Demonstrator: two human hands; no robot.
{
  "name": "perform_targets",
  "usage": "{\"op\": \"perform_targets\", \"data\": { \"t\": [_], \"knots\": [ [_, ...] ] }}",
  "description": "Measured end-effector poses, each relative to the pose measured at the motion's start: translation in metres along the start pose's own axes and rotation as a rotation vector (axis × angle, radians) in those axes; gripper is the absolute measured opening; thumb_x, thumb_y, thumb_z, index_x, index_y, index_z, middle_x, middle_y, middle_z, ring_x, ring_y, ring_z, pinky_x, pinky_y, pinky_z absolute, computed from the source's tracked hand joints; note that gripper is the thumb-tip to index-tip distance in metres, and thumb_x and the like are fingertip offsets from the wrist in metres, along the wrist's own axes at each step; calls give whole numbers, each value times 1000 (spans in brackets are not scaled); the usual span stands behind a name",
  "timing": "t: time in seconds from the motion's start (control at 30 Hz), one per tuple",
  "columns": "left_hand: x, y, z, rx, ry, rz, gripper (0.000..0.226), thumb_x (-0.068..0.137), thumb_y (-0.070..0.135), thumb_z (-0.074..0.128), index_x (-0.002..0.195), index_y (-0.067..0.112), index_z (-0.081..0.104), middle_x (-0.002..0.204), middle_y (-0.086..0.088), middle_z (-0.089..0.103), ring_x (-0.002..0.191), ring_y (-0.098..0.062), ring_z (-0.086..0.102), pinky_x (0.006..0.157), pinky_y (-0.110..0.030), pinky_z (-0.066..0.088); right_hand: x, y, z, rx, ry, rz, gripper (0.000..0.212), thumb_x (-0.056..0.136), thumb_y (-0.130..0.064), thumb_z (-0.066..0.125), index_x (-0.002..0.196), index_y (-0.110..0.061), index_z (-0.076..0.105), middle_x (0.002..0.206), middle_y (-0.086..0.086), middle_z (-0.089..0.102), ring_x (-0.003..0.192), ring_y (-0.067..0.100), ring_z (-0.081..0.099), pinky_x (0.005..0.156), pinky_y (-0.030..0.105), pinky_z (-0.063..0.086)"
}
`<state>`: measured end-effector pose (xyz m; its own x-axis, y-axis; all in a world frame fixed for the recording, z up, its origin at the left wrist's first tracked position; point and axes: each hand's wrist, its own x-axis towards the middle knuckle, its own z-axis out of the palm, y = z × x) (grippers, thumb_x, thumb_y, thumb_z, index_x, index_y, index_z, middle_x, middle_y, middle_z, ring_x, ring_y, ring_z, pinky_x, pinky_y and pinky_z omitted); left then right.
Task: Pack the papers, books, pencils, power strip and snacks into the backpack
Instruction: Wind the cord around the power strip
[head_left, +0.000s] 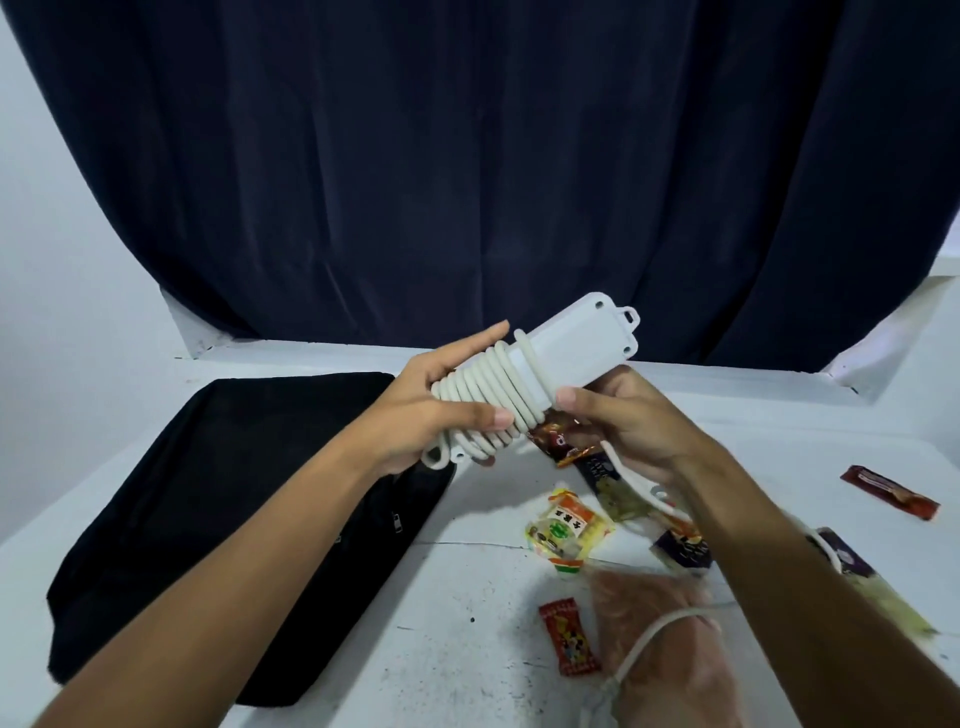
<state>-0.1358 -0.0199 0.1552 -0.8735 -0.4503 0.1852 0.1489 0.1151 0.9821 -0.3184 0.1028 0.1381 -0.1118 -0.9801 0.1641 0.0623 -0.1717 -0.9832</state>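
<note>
Mid-frame, above the worktop (467, 597), left hand (441, 410) grips the cord-wrapped power strip (524, 384); right hand (628, 421) pinches its loose cord. Backpack (218, 509) lies lower left, snacks (566, 530) lower right.

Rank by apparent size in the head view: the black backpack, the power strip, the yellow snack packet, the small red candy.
1. black backpack
2. power strip, held nearer the camera, so it may look enlarged
3. yellow snack packet
4. small red candy
</note>
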Motion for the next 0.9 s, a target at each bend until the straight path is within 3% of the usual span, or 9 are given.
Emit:
{"op": "perform_targets", "data": {
  "t": [0.07, 0.17, 0.33, 0.47, 0.53, 0.63, 0.77, 0.83, 0.9],
  "knots": [
    [1, -1, 0, 38, -12, -15, 90, 59, 9, 82, 140, 33, 49, 128, -7, 59, 96, -29, 67, 70, -51, 58, 0, 8, 5, 20, 80, 18, 46, 67, -32, 84, 105, -9, 71, 93, 18, 49, 65, 17, 36, 48, 18, 32],
    [-1, -4, -3, 99, -44, -36, 86, 61, 12, 82, 137, 37, 51, 130, -9, 56, 98, -27, 65, 68, -43, 57, -4, 12, 10, 23, 100, 37, 31, 78, -16, 74, 107, -4, 67, 77, 7, 56, 59, 10, 35, 44, 16, 29],
    [0, -7, 1, 37, -49, -49, 76, 62, 8, 82, 132, 22, 56, 111, -16, 58, 84, -29, 66, 60, -43, 56, -5, 18, 22, 148, 163, 43, 40, 81, -21, 67, 111, 4, 60, 73, 2, 53, 50, 8, 34, 41, 16, 22],
    [1, -7, 5, 7, 10, -53, 67, 67, 0, 75, 129, 16, 56, 108, -20, 56, 79, -30, 66, 59, -46, 57, -10, 21, 36, 121, 324, -52, 16, 85, -26, 67, 86, -10, 67, 64, 4, 40, 46, 8, 27, 41, 19, 19],
    [0, -4, 8, -22, 9, -82, 68, 68, -1, 75, 131, 20, 56, 108, -22, 57, 78, -33, 66, 61, -51, 57, -12, 20, 39, 98, 368, -85, 19, 87, -28, 64, 71, -18, 66, 60, 3, 35, 45, 9, 24, 40, 20, 18],
    [2, 9, 14, -1, 35, -129, 84, 64, 1, 82, 137, 30, 51, 117, -13, 59, 85, -32, 67, 67, -49, 58, -13, 16, 42, 127, 420, -104, 27, 82, -33, 65, 69, -11, 56, 55, 1, 34, 42, 7, 24, 40, 21, 16],
    [9, 31, 11, 606, 174, 134, 96, 59, 34, 90, 143, 36, 42, 110, 4, 68, 103, -12, 64, 90, -27, 52, -8, 8, 39, 208, 520, -126, 27, 86, -31, 62, 76, -8, 52, 58, 1, 38, 40, 6, 26, 37, 18, 17],
    [11, 34, 17, 993, 157, 255, 105, 58, 51, 85, 147, 39, 31, 126, 7, 59, 116, -8, 55, 102, -34, 45, -5, 4, 39, 243, 572, -137, 27, 91, -29, 60, 79, -7, 53, 60, 2, 39, 40, 6, 26, 37, 19, 17],
    [14, 27, 30, 1350, 182, 354, 110, 60, 58, 79, 151, 36, 21, 140, 0, 48, 122, -21, 50, 106, -49, 39, -3, 0, 40, 264, 601, -156, 27, 92, -31, 59, 80, -8, 54, 59, 1, 40, 40, 7, 26, 38, 20, 19]
  ]
}}
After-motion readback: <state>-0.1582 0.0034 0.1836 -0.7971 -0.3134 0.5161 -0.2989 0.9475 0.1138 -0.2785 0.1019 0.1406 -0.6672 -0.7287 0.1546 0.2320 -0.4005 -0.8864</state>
